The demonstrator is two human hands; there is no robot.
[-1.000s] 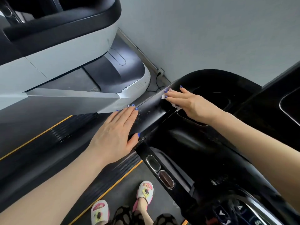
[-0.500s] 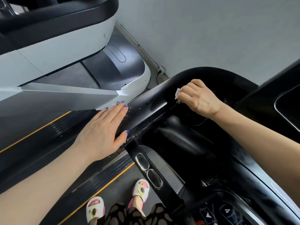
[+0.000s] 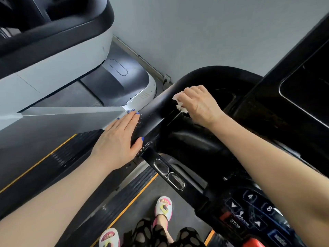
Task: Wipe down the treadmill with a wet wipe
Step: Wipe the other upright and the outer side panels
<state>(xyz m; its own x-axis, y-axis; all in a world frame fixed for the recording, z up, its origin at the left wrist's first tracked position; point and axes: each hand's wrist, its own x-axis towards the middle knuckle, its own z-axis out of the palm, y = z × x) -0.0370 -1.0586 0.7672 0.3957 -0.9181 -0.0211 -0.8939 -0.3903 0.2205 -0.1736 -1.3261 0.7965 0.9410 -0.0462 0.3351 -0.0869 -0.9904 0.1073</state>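
Nearest the camera, two slippered feet (image 3: 163, 207) stand on the treadmill's belt, with the control keys and a red STOP button (image 3: 235, 223) at lower right. Further up, the left hand (image 3: 117, 141) lies flat on the glossy black handrail (image 3: 156, 111), fingers straight and together, thumb spread along the rail's near edge; it holds nothing and seems to serve as a brace. Just beyond, the right hand (image 3: 199, 106) has its fingers curled tight round a bunched white wet wipe (image 3: 179, 104), pressing it where the handrail meets the recessed tray of the treadmill console (image 3: 204, 139). Pale specks show on the rail just beside the left fingertips, so that stretch likely needs a pass. To do this well, I would open the wipe out for a broader face, work it into the groove with firm overlapping strokes, then draw it down the rail toward the bracing hand, lifting that hand clear. Behind stands a second, white machine (image 3: 62, 68) against the grey wall.
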